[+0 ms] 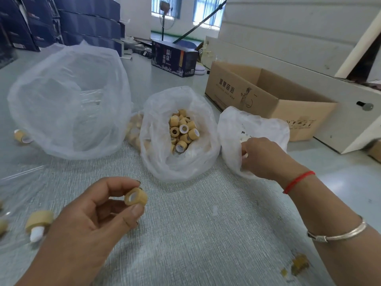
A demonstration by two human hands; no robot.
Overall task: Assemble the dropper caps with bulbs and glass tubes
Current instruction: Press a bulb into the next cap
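Dropper cap (136, 198), a short tan ring with a white liner, sat pinched between the thumb and curled fingers of the left hand (90, 215) near the front of the counter (206, 234), its open end turned up, probably so a bulb could be pushed in. The right hand (261, 157) was reaching into the small white bag (233, 124) to the right, its fingers curled on something pale, likely a rubber bulb; whether this grip had actually closed on one I could not tell. Between the hands, the middle bag (156, 141) lay open like a bowl, keeping loose caps (182, 131) within easy reach. A large thin clear bag (70, 100) puffed up at far left. One finished cap with a white bulb (39, 226) lay at near left. The counter surface was a grey woven-looking sheet.
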